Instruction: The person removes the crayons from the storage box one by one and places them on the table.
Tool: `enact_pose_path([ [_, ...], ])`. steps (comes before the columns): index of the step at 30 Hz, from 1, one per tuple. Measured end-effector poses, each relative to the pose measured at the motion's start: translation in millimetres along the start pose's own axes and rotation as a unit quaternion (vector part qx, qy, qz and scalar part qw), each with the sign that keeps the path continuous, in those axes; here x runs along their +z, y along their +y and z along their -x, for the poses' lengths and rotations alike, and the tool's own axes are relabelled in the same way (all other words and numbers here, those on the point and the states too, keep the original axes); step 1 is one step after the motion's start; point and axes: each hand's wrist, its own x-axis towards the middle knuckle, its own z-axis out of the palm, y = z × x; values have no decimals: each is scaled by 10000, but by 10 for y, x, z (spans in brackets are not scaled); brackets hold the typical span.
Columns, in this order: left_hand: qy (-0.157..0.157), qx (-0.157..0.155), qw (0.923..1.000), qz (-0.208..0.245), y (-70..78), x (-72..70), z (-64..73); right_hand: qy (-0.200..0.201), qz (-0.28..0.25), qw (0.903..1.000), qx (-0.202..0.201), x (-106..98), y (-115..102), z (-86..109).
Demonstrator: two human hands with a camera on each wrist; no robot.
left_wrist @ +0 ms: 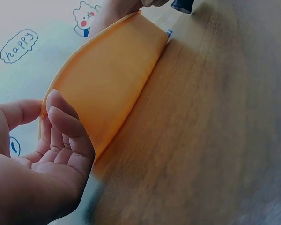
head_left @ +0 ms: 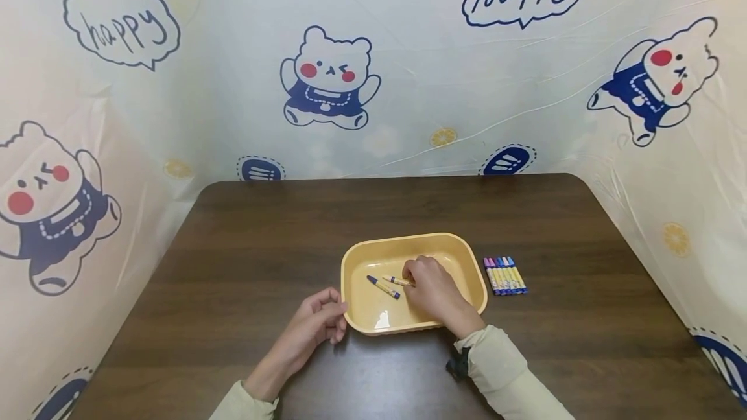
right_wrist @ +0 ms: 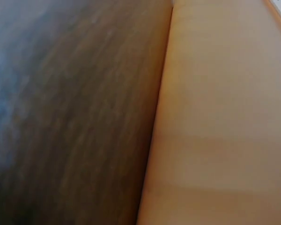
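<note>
A yellow tray [head_left: 362,258] sits on the table. My left hand [head_left: 312,326] holds its left rim, and in the left wrist view the thumb and curled fingers of that hand [left_wrist: 61,150] meet at the edge of the tray wall [left_wrist: 107,70]. Inside the tray, my right hand [head_left: 434,287] pinches the right end of a slim yellow marker [head_left: 395,280] with a pale tip. A second marker [head_left: 383,287], yellow with a dark blue cap, lies slanted beside it. The right wrist view shows only the tray's outer wall [right_wrist: 220,103]; the fingers are out of sight there.
Several markers [head_left: 505,276] with pink, purple and blue caps lie in a neat row right of the tray. The dark wooden table [head_left: 274,232] extends around it, with a printed curtain [head_left: 408,96] hanging behind and at both sides.
</note>
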Motion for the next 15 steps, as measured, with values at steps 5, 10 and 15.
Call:
enact_pose_path([
  [5,19,-26,10000,-27,-5,3,1,-10,-57,10000,-49,8,-11,14],
  [10,-20,12,10000,-31,-3,2,0,43,-19,9998,-182,19,-18,9],
  [15,-5,5,10000,-30,0,10,1,166,8,9995,-252,31,-9,5],
])
